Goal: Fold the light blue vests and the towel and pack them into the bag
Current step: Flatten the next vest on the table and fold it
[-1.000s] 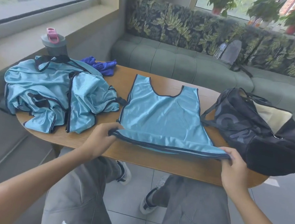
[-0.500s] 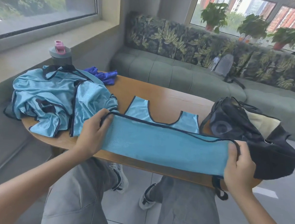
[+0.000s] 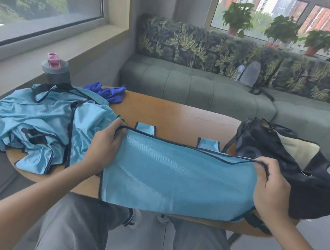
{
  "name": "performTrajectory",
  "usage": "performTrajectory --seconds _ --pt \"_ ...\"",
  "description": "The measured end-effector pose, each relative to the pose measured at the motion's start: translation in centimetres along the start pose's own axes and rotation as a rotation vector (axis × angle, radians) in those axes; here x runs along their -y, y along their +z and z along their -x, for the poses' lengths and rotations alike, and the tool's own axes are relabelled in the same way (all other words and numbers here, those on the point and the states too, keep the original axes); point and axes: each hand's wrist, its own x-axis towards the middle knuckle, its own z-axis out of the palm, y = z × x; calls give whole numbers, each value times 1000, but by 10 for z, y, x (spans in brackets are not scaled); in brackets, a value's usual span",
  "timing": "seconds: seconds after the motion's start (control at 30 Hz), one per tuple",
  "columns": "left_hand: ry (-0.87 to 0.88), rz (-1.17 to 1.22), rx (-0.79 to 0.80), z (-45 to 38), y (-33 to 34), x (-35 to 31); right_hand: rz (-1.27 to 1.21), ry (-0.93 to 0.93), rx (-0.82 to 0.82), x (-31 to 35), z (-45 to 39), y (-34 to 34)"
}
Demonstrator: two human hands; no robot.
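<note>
Two hands: both busy on one light blue vest (image 3: 179, 173), each pinching a corner of its hem
Left hand (image 3: 103, 148): fingers curled round the hem corner at about 9 o'clock of the vest, right next to the unfolded pile
Right hand (image 3: 271, 190): thumb and fingers pinching the other corner at 3 o'clock, just beside the bag
Vest position: hem lifted and carried toward 12 o'clock, shoulder straps (image 3: 208, 144) poking out beyond it, flat on the wooden table (image 3: 173, 115)
Key relation: long axis runs 9-to-3 between the hands, so I'd guess the hem just needs to drop onto the straps
Vest pile (image 3: 42, 129): crumpled at 9 o'clock, not yet folded
Towel (image 3: 108, 92): the blue bundle at 11 o'clock, probably
Black bag (image 3: 290, 168): open at 3 o'clock, closer to the right hand
</note>
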Motion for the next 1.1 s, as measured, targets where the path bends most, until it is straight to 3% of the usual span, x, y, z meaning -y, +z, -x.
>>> performTrajectory --seconds 0.27,0.43,0.57,0.77,0.97,1.1 --pt "-82 -134 52 -103 43 38 66 -7 33 -26 -98 69" --pt "-212 -263 144 -159 93 83 191 105 177 -73 -139 141" --pt "-302 -368 254 -164 126 115 348 209 337 -110 -135 188" --pt "-297 -379 295 -162 129 121 422 230 309 -116 -127 192" --pt "-159 -367 172 -171 129 116 617 199 331 -114 -140 195" --pt "93 -632 205 -179 134 126 770 -107 296 -124 -142 205"
